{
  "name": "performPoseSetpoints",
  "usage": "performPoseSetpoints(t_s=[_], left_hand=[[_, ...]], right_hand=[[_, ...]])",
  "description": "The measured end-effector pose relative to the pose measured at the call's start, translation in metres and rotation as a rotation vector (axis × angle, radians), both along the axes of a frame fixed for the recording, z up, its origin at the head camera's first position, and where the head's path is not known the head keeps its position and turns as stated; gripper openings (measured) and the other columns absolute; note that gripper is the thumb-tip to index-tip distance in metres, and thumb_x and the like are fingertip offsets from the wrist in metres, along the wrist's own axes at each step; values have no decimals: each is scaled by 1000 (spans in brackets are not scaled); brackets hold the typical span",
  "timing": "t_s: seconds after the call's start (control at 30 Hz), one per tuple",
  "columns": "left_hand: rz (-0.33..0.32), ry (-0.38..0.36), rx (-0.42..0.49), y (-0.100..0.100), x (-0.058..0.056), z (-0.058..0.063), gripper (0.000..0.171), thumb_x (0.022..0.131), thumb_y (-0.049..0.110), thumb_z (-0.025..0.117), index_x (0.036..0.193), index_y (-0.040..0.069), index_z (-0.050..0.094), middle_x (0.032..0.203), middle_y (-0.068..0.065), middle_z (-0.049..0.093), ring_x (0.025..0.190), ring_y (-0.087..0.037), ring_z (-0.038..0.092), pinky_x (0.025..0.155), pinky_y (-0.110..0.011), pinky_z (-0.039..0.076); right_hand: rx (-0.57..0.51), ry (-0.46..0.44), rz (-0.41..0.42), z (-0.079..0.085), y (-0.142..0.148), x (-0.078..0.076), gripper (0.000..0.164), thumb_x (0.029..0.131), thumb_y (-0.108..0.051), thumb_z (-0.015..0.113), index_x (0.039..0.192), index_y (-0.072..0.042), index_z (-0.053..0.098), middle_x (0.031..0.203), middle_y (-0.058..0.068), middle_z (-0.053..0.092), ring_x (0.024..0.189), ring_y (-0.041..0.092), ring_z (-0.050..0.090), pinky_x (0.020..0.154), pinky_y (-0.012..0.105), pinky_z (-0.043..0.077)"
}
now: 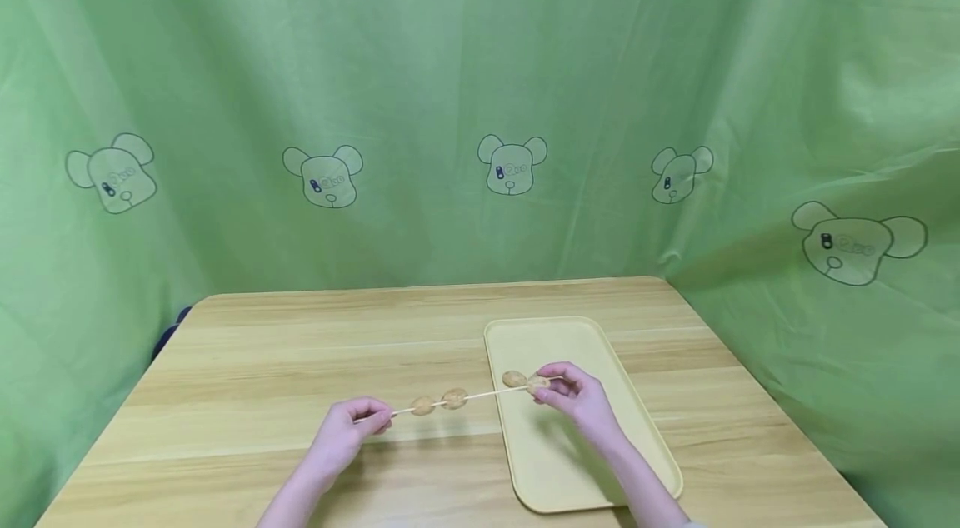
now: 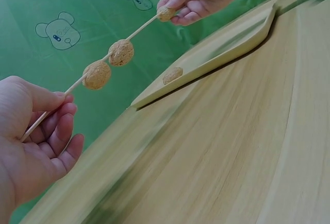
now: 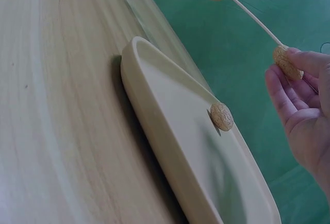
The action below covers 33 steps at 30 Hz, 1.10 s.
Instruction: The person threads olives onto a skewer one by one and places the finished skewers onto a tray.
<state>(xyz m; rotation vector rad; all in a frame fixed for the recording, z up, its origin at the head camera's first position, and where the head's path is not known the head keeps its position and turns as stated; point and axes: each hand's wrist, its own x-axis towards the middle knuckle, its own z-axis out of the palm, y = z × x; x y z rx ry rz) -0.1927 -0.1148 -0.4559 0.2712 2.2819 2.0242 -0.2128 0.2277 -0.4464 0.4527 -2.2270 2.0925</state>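
My left hand (image 1: 348,430) pinches a thin wooden skewer (image 1: 483,395) near its left end, between thumb and fingers. Two brown, wrinkled, meatball-like balls sit threaded close together on it, one ball (image 2: 97,74) nearer my left hand and another ball (image 2: 121,52) further along. My right hand (image 1: 587,410) pinches a third ball (image 3: 287,63) by its sides, above the tray. The skewer's far end meets this ball; how deep it goes in is hidden. One more ball (image 3: 221,117) lies loose on the cream-yellow tray (image 1: 562,470), near its left rim.
The tray rests on the right part of a wood-grain table (image 1: 300,353), its raised rim all round. Behind and at both sides hangs a green curtain (image 1: 420,78) printed with bear heads.
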Motion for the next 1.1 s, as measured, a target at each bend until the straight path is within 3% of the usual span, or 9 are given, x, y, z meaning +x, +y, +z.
performPoseSetpoints(t_s=[0.37, 0.6, 0.83, 1.0, 1.1], left_hand=[[22, -18, -5, 2, 0, 2, 20, 85, 5, 61, 93, -13, 61, 80, -11, 62, 77, -20, 58, 75, -27, 50], [23, -2, -8, 4, -2, 3, 18, 86, 3, 60, 93, -14, 61, 81, -14, 63, 76, -18, 59, 74, -25, 50], [10, -6, 19, 6, -3, 1, 19, 85, 1, 59, 93, -17, 59, 80, -13, 62, 74, -14, 58, 75, -28, 52], [14, -7, 18, 7, -3, 1, 20, 85, 0, 59, 93, -17, 59, 79, -13, 62, 74, -15, 58, 77, -34, 52], [15, -4, 19, 8, -4, 0, 20, 84, 0, 59, 93, -17, 59, 79, -12, 62, 74, -15, 58, 75, -31, 52]], right_hand=[[-32, 65, 5, 1, -5, -1, 32, 77, 9, 65, 103, 21, 50, 84, 3, 61, 74, 9, 61, 71, 24, 53], [-23, 103, -18, 4, -7, -1, 31, 75, 10, 67, 101, 20, 53, 84, 1, 60, 73, 8, 58, 68, 22, 53], [-42, 129, 17, 4, -8, -1, 31, 76, 9, 66, 101, 21, 51, 86, 6, 61, 73, 9, 60, 68, 21, 52], [-34, 140, 14, 2, -10, -1, 31, 76, 9, 66, 100, 20, 52, 85, 2, 61, 72, 9, 59, 65, 19, 50], [-31, 136, 3, 0, -10, -2, 31, 75, 9, 67, 100, 20, 53, 84, 1, 61, 71, 9, 58, 64, 19, 50]])
